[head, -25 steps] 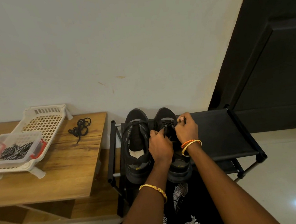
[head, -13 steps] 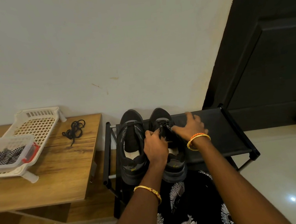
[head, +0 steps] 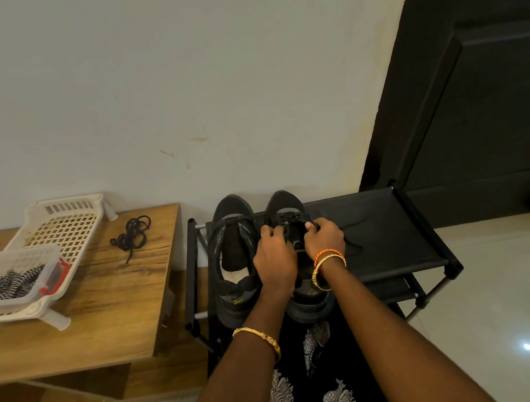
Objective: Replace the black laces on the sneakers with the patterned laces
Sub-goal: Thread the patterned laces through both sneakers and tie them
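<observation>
Two black sneakers stand side by side, toes to the wall, on a black shoe rack point(head: 393, 252). The left sneaker point(head: 233, 237) has no lace and its tongue is bare. The right sneaker point(head: 285, 208) still carries a black lace point(head: 291, 219). My left hand point(head: 274, 258) and my right hand point(head: 323, 237) both lie over the right sneaker, fingers curled and pinching its lace. A loose black lace point(head: 133, 236) lies on the wooden table point(head: 105, 315). Patterned black-and-white laces point(head: 14, 283) sit in a clear box point(head: 52, 275).
The clear box with red clips rests in a white plastic basket point(head: 66, 225) at the table's left. A black door point(head: 475, 97) stands at the right behind the rack. A pale wall runs behind everything, and light tiled floor point(head: 515, 322) lies to the right.
My right hand came back from the rack surface beside the shoe and again pinches the lace of the right sneaker. My left hand stayed on that sneaker. The camera shifted slightly.
</observation>
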